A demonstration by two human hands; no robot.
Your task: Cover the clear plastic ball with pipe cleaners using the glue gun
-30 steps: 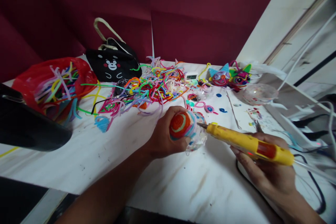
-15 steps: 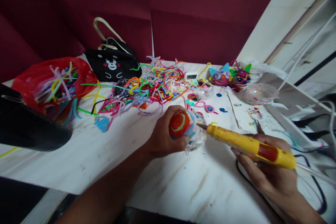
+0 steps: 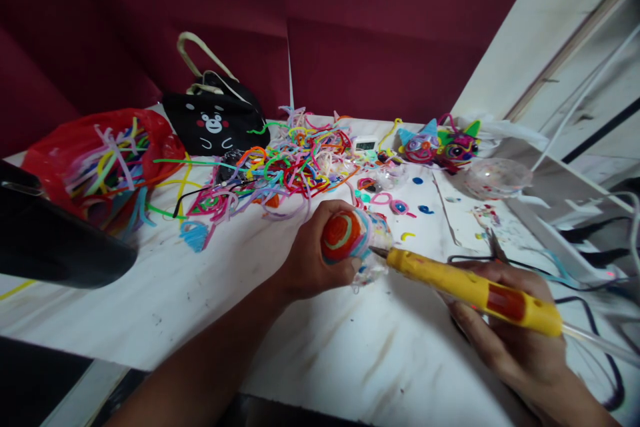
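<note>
My left hand (image 3: 315,257) is closed around a rounded craft piece (image 3: 373,233), a clear plastic shell partly covered in coloured pipe cleaners. An orange-red coil (image 3: 343,235) with a pale curve in it faces me between thumb and fingers. In my right hand (image 3: 515,320) is a yellow hot glue gun (image 3: 450,277), with a clear glue stick (image 3: 600,343) sticking out of its back end. Its metal nozzle points left and meets the side of the craft piece; whether it touches, I cannot tell. A pointed metal tool (image 3: 496,248) shows behind my right hand.
Tangled pipe cleaners (image 3: 300,163) lie at the back beside a black bag (image 3: 213,123). A red plastic bag (image 3: 165,140) and a black cylinder (image 3: 60,233) stand left. Two decorated craft heads (image 3: 457,147), a clear bowl (image 3: 497,178) and a grey tray (image 3: 545,213) are right.
The glue gun's nozzle has shifted slightly left and down along the craft piece. A small yellow piece on the table now shows more fully. My left hand has barely moved.
</note>
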